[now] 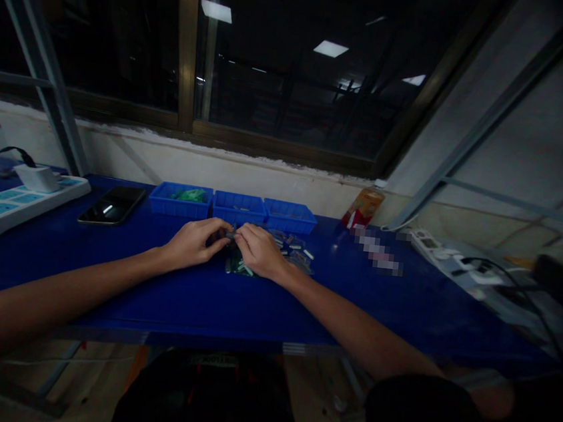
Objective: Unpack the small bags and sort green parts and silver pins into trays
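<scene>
My left hand [196, 241] and my right hand [259, 249] meet over the middle of the blue table [176, 300]. Fingers of both hands are closed around a small dark part [231, 235], mostly hidden between the fingertips. Beneath and beside my right hand lies a green board [234, 262] with small pale pieces on it. More small pale and metallic pieces [295, 245], some in clear plastic, are scattered just right of my right hand. What the part is exactly is too small to tell.
Three blue bins stand behind the hands: left [180, 208], holding something green, middle [237, 216] and right [289, 224]. A phone [112, 205] and power strip [21, 202] lie left. A bottle [363, 208], a second power strip [426, 243] and cables are right.
</scene>
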`<state>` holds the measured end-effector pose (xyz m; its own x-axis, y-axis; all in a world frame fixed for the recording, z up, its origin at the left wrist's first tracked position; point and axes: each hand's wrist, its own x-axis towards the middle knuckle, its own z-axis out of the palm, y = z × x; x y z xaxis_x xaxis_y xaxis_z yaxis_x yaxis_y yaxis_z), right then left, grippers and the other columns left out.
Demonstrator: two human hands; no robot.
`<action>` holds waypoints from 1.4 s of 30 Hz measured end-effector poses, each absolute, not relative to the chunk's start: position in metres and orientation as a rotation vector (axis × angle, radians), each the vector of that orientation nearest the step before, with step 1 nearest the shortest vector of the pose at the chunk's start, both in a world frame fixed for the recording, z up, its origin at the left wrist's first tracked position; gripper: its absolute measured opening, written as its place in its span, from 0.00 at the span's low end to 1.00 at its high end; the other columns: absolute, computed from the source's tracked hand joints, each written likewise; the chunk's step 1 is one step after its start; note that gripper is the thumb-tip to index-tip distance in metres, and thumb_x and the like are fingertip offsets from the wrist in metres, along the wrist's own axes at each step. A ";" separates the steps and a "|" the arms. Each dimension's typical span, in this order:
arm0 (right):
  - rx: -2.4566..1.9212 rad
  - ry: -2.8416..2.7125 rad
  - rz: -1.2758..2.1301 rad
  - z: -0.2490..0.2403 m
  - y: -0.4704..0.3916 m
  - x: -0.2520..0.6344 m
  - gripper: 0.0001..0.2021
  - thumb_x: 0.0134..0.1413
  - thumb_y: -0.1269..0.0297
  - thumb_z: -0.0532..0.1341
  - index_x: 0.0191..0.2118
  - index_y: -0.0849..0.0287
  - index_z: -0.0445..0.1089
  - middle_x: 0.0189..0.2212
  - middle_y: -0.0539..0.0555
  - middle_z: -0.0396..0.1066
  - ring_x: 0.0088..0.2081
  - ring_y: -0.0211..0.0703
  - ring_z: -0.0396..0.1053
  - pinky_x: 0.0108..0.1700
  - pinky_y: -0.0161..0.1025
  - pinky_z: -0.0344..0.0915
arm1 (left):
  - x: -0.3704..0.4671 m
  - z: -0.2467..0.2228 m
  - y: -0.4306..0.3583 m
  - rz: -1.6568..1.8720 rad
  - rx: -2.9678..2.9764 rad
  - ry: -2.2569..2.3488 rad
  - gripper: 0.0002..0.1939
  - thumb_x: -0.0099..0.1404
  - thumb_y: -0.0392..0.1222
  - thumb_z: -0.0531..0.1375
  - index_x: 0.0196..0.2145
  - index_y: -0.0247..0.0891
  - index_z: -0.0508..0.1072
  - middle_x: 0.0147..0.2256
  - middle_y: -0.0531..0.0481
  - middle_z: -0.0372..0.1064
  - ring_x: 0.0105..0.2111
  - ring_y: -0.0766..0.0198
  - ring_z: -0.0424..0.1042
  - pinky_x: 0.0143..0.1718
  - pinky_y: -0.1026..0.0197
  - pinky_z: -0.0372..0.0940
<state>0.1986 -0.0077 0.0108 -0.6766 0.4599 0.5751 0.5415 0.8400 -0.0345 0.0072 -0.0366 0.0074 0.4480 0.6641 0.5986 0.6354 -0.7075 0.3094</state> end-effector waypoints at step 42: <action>-0.681 -2.374 -0.094 0.013 -0.011 0.200 0.05 0.55 0.65 0.54 0.37 0.58 0.62 0.31 0.52 0.65 0.33 0.39 0.63 0.37 0.36 0.58 | 0.005 0.009 -0.034 1.029 2.659 1.263 0.13 0.67 0.44 0.47 0.37 0.36 0.68 0.33 0.48 0.71 0.32 0.63 0.70 0.34 0.61 0.62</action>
